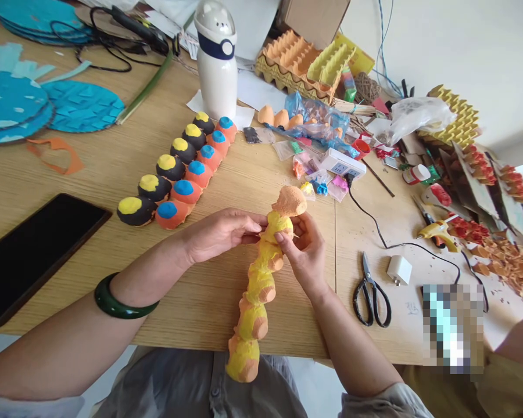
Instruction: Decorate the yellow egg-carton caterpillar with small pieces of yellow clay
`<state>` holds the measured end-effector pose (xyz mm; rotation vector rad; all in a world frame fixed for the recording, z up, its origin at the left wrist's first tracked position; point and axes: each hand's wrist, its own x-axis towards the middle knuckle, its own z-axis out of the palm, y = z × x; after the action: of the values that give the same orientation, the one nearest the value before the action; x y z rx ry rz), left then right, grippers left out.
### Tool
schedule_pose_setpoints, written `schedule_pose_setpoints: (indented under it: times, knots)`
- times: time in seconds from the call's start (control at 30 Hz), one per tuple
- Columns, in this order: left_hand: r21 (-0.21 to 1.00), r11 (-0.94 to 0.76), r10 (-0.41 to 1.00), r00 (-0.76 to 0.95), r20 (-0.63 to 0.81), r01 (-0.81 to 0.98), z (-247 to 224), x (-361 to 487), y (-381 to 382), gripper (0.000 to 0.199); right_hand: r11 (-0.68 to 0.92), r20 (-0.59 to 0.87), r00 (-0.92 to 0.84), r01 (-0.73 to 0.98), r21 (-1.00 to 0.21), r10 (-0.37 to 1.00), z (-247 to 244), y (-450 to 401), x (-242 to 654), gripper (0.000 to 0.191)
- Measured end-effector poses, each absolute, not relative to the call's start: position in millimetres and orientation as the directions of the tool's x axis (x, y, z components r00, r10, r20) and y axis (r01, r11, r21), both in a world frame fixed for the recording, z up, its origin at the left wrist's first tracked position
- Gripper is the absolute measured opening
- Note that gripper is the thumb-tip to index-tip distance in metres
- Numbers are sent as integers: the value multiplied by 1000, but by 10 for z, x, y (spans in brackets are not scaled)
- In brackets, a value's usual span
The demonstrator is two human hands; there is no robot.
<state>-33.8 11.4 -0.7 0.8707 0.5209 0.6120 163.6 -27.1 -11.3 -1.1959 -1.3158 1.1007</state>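
Note:
A long strip of egg-carton bumps [255, 284], mostly covered in yellow with bare orange patches, hangs down over the table's front edge. Its uppermost bump is plain orange. My right hand [304, 249] grips the strip near the top, thumb on a yellow bump. From the other side my left hand [230, 232] pinches at the strip's left edge; what lies between its fingertips is too small to make out. Left of the strip, two finished-looking rows stand side by side: black bumps with yellow tops [171, 166] and orange bumps with blue tops [197, 174].
Nearby lie a black phone [43, 249], scissors [369, 293], a white plug [400, 270], a power strip [342, 164] with its cable, and small clay packets [318, 180]. Behind stand a white bottle [218, 75] and egg trays [296, 64]. Another person's arm [520, 337] is at the right.

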Motion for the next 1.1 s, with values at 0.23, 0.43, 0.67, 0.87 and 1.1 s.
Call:
schedule_pose_setpoints:
  times: [0.23,0.43,0.67,0.87,1.1]
  knots:
    - [926,340,689,714,-124,-167,86,-342,65,31,131,153,59,281,-951,986,-134,-303,1622,64]
    - [945,299,697,707,-123,-131,108,-314,41,32,152,190,80,341,-928,978,-156,-299,1616,68]
    - [767,571,750,566,-342,-293,-55,-232,53,27,174,182,-4,321,-931,983,-117,-332,1624,66]
    - [663,658,708,596,-380,-358,-102,-226,67,26,-22,-19,-33,-98,-995,999,-82,-291,1640,44]
    - [656,676,671,650,-358,-336,-64,-288,78,28,-327,-276,-220,-250,-911,936,-16,-229,1665,37]
